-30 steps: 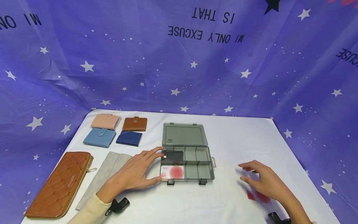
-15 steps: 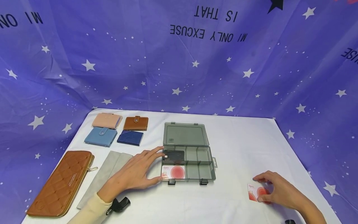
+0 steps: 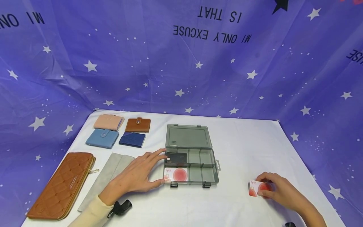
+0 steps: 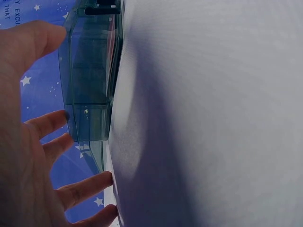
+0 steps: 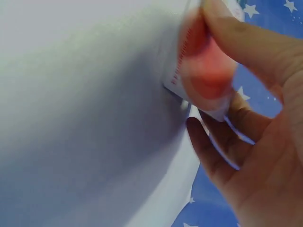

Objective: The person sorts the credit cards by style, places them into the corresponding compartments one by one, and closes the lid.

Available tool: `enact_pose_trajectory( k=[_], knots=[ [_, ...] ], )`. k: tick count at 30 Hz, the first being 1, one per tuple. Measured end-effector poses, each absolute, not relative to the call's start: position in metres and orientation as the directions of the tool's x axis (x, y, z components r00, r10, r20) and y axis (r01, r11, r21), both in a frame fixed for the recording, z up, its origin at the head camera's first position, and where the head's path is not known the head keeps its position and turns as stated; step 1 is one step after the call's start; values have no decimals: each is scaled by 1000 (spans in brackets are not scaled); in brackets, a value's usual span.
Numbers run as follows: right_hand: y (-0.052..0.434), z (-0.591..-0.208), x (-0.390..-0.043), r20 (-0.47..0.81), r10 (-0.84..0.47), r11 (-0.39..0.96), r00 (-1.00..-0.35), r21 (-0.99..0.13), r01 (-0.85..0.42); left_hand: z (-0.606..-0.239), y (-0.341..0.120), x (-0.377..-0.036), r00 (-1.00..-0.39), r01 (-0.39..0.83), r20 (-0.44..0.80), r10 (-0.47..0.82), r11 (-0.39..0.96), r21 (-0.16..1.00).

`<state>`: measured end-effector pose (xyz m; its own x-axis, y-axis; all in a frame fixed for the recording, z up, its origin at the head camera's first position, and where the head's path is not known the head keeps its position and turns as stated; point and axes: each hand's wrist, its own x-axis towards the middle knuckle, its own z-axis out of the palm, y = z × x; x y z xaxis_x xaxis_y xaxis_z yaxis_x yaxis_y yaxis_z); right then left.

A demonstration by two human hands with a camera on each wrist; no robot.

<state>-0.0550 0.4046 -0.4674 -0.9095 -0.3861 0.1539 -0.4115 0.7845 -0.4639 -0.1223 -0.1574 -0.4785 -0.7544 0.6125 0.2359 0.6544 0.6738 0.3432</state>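
Note:
A smoky clear compartment box (image 3: pixel 203 171) lies open mid-table, its lid (image 3: pixel 188 136) flat behind it. Inside at the left lie a black card (image 3: pixel 176 158) and a white card with a red circle (image 3: pixel 175 174). My left hand (image 3: pixel 136 175) rests with straight fingers against the box's left end (image 4: pixel 87 94). My right hand (image 3: pixel 279 188) pinches another white and red card (image 3: pixel 255 188) and tilts it up off the white tablecloth (image 5: pixel 71 94); in the right wrist view the card (image 5: pixel 203 71) sits between thumb and fingers.
At the back left lie a pink wallet (image 3: pixel 108 122), a brown one (image 3: pixel 137 125), a light blue one (image 3: pixel 102 138) and a navy one (image 3: pixel 132 139). A long brown zip wallet (image 3: pixel 60 186) and a grey sleeve (image 3: pixel 106 176) lie front left. A starry purple cloth (image 3: pixel 181 63) hangs behind.
My right hand came down onto the card at the front right, took it between thumb and fingers and lifted its edge. The left hand stayed at the box.

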Motion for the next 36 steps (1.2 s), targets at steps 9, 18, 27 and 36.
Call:
enact_pose_trajectory(
  k=[9, 18, 27, 36],
  knots=[
    [372, -456, -76, 237, -336, 812, -912, -418, -407, -480, -159, -122, -758, 650, 226, 612, 681, 337],
    [311, -427, -106, 375, -370, 737, -850, -438, -515, -480, -159, -120, -767, 638, 206, 608, 686, 351],
    [236, -412, -123, 404, -483, 646, -777, -434, -628, -479, -159, -121, -764, 641, 209, 610, 684, 348],
    [169, -422, -123, 327, -563, 652, -759, -389, -651, -478, -158, -123, -766, 638, 198, 612, 685, 352]
  ],
)
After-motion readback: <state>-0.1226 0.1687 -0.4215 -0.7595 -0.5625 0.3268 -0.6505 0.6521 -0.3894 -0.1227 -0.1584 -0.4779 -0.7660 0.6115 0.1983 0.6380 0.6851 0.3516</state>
